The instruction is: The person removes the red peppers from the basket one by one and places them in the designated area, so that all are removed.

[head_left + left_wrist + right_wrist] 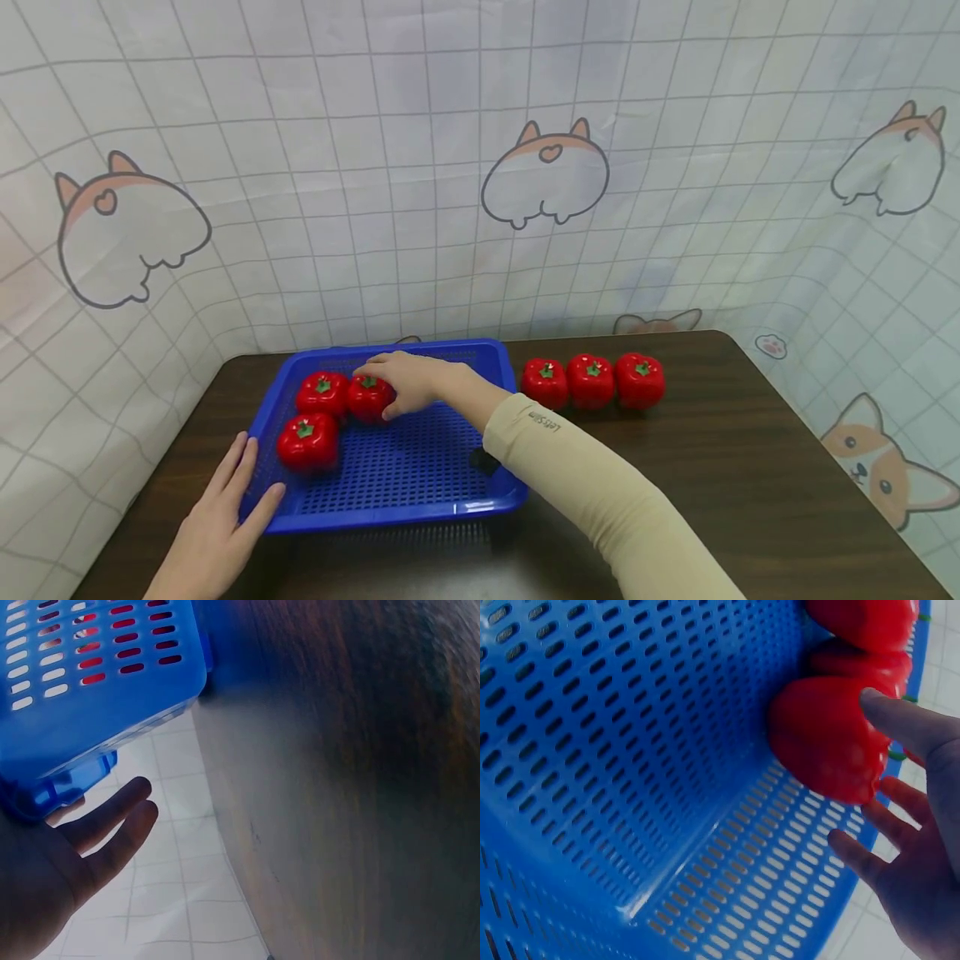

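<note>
A blue perforated plastic basket (405,518) stands on the dark table. Three shiny red bell peppers with green stems are at its left: a front one (307,442), a back one (322,395) and a third pepper (367,402). My right hand (412,382) reaches in and holds that third pepper, thumb on one side, other fingers around the opposite side. The right wrist view has this pepper (821,739) low against the basket floor. Outside the basket's left rim rests my left hand (217,517), fingers straight. In the left wrist view its fingers (120,840) extend beside the basket's edge.
Three more red peppers stand in a row on the table right of the basket: a left one (545,383), a middle one (591,382) and a right one (639,381). A small black object (483,460) shows beside the right forearm. Behind hangs a grid-patterned cloth (390,192).
</note>
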`<state>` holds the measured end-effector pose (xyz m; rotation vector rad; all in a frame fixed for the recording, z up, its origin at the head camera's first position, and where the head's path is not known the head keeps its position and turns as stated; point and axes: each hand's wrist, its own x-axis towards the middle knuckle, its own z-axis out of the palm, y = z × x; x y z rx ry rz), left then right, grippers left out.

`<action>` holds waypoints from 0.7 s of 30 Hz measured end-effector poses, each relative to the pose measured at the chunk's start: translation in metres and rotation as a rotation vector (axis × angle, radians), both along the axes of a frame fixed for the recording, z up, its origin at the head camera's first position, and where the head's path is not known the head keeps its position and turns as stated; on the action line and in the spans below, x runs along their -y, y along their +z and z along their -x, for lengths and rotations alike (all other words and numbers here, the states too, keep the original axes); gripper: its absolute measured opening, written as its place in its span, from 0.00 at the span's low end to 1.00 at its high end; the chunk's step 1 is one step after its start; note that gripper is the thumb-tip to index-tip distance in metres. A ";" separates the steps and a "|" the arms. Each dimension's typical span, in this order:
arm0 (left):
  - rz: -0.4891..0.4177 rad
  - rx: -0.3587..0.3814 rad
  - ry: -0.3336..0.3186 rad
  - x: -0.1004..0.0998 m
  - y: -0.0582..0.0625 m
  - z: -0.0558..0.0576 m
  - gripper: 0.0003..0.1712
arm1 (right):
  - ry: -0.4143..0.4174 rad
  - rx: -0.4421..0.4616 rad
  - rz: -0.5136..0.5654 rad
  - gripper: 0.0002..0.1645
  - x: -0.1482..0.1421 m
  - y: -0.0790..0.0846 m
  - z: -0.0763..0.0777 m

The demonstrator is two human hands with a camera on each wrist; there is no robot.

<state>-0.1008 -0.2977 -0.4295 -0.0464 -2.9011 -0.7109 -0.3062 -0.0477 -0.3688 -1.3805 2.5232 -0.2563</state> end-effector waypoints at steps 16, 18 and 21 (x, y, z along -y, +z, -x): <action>0.005 0.017 0.002 -0.002 0.003 -0.002 0.47 | -0.062 -0.074 -0.008 0.35 0.009 -0.008 -0.006; 0.004 0.029 0.002 -0.002 0.004 -0.001 0.47 | -0.071 -0.065 -0.013 0.36 0.008 -0.007 -0.006; 0.002 0.028 0.005 -0.001 0.003 -0.003 0.47 | -0.066 -0.056 -0.025 0.38 0.008 -0.005 -0.008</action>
